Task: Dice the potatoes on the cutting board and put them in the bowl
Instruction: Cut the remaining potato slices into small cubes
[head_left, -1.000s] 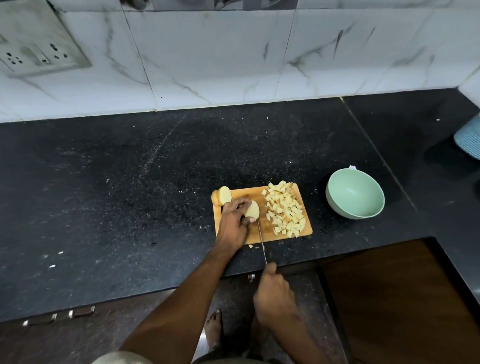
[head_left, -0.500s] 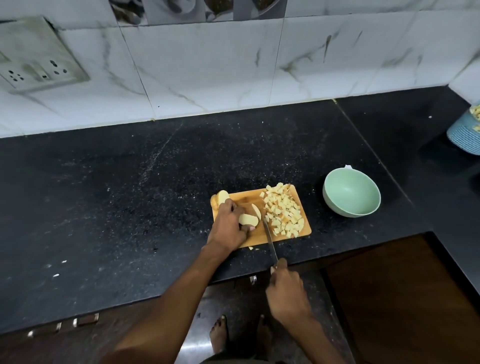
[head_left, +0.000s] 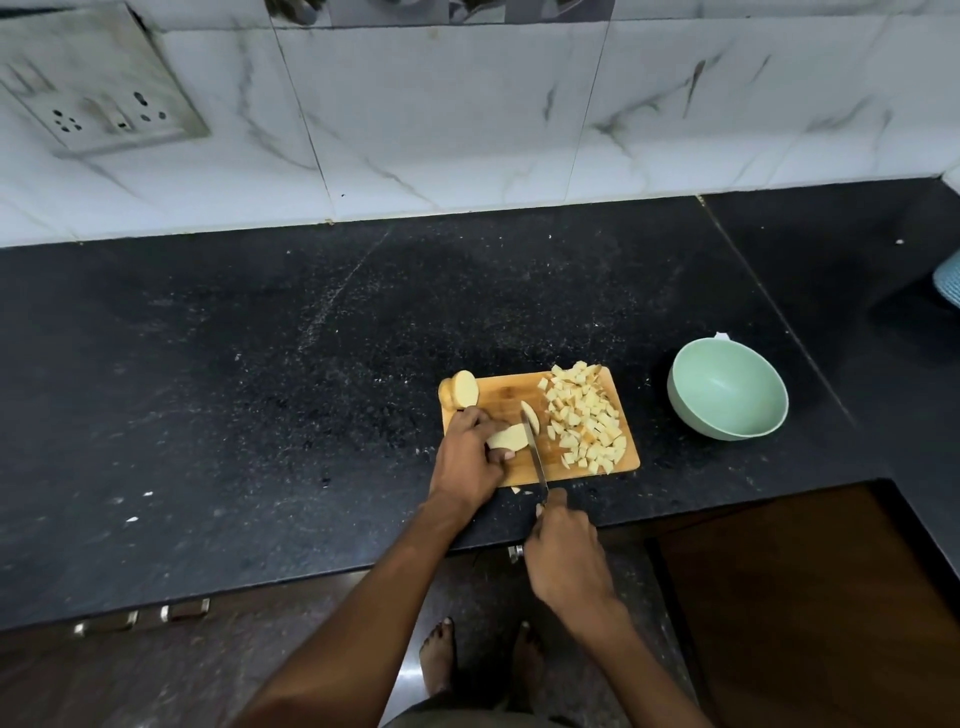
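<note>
Step in hand: slicing, mid-dice. My left hand (head_left: 467, 457) pins a potato piece (head_left: 508, 437) on the cutting board (head_left: 511, 395), fingers curled over it. My right hand (head_left: 566, 551) is wrapped around the knife handle at the counter's near edge; the knife (head_left: 535, 452) runs up from it toward 12 o'clock, its blade against the right face of the held piece. One thin slice (head_left: 530, 415) lies just past the blade, between it and the heap.

Diced cubes (head_left: 584, 418) are heaped over the board's 3 o'clock half. An uncut chunk (head_left: 462, 389) sits at the board's 10 o'clock corner, part over the edge. One stray bit (head_left: 516, 489) lies on the counter (head_left: 260, 389) just off the board's 6 o'clock edge.

The green bowl (head_left: 727, 431) stands at 3 o'clock of the board, well apart, holding nothing that I can see.

My reading: roughly halfway. Next calls for further cuts through the held piece, walking the left fingertips back from the blade, then cross-cutting the slices. The corner chunk waits. Transfer to the bowl not yet begun.
</note>
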